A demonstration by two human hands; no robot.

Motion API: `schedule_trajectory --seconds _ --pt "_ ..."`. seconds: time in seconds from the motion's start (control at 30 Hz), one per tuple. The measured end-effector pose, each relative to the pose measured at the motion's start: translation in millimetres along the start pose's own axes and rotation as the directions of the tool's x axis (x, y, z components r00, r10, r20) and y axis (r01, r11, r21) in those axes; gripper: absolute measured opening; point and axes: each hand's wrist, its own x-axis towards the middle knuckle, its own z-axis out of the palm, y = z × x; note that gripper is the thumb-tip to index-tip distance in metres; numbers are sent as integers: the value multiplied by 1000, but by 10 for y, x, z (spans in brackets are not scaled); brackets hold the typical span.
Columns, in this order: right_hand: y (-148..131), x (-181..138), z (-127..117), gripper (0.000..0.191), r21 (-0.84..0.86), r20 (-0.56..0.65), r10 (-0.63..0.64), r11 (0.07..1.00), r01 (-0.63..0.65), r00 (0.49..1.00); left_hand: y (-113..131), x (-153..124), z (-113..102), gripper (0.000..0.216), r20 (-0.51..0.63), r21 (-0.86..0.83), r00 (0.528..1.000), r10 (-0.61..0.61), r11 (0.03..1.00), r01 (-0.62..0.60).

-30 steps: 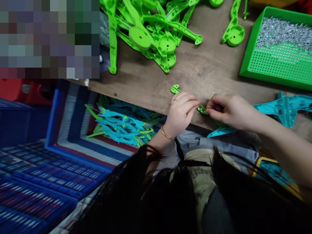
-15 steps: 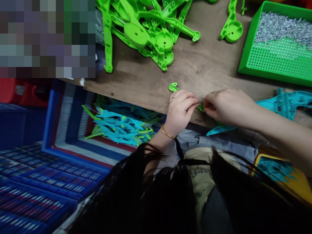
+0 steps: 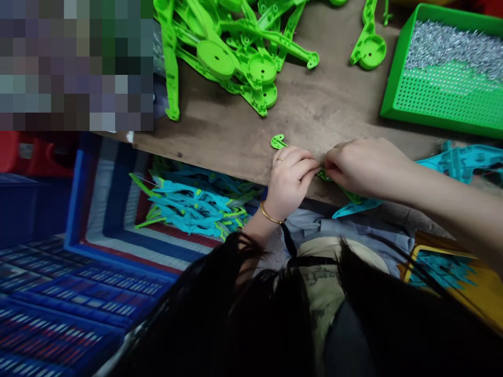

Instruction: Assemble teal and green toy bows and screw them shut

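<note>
Both hands had drawn closer: left hand [image 3: 291, 178] and right hand [image 3: 363, 165] now pinched the small green part [image 3: 324, 175] together at the worktop [image 3: 236, 141] edge.

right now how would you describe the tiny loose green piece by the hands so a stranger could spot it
On the brown worktable, look near its front edge, just beyond the knuckles of the left hand. The small green hooked piece lies there alone, flat on bare wood. Unlike the pile of long green parts farther back, it is tiny, curled and touches nothing else.
</note>
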Motion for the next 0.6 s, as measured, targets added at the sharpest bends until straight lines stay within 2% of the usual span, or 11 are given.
schedule_trajectory --seconds 0.3,0.4,0.5,0.6 --pt "10 36 38 34 59 27 26 998 -27 999 -5 -12 -6 11 -9 -8 1000 10 1000 -10" --pt "97 55 75 29 227 51 -9 974 -3 999 -6 -11 -5 11 -10 -3 1000 13 1000 -13" --pt "210 64 112 26 447 75 -105 892 61 992 -7 -4 -8 12 -11 4 1000 6 1000 -6" --pt "252 39 137 26 535 69 -109 843 55 992 -4 0 -19 12 -13 -6 1000 16 1000 -16"
